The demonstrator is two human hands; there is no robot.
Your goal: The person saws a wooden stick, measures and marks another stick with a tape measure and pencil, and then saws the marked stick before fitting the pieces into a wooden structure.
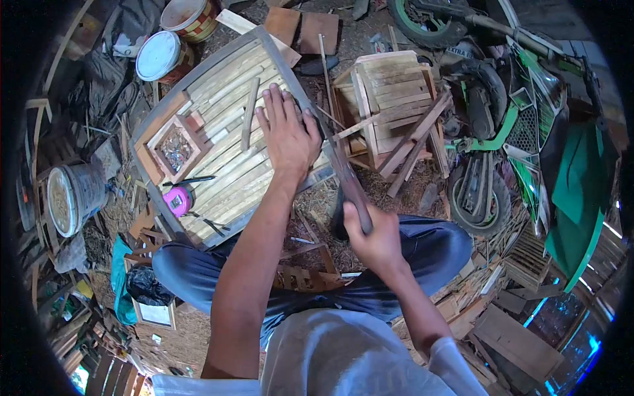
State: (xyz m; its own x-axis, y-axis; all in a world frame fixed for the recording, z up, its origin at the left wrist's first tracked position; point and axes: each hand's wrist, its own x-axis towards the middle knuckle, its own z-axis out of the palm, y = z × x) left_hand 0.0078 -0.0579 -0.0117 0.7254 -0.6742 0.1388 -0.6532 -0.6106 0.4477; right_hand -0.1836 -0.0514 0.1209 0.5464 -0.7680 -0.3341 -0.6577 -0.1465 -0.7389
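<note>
My left hand (pixel 288 135) lies flat with its fingers spread on the right side of a slatted wooden tabletop (pixel 221 158), its little finger side toward a loose wooden stick (pixel 249 113). In my right hand (pixel 378 241) is a long, narrow tool (pixel 349 181), brown toward the grip and dark farther up. It slants along the tabletop's right edge; its far end is hard to make out near my left hand. On the tabletop stand a wooden box (pixel 175 152) of small metal pieces and a pink tape measure (pixel 177 200), beside a dark pen (pixel 198 179).
A slatted wooden piece (pixel 396 89) with loose strips (pixel 416 135) stands at the right, before a green motorbike (pixel 502 129). Buckets (pixel 158 56) stand at the upper left, another bucket (pixel 66 198) at the left. Wood scraps litter the ground around my legs.
</note>
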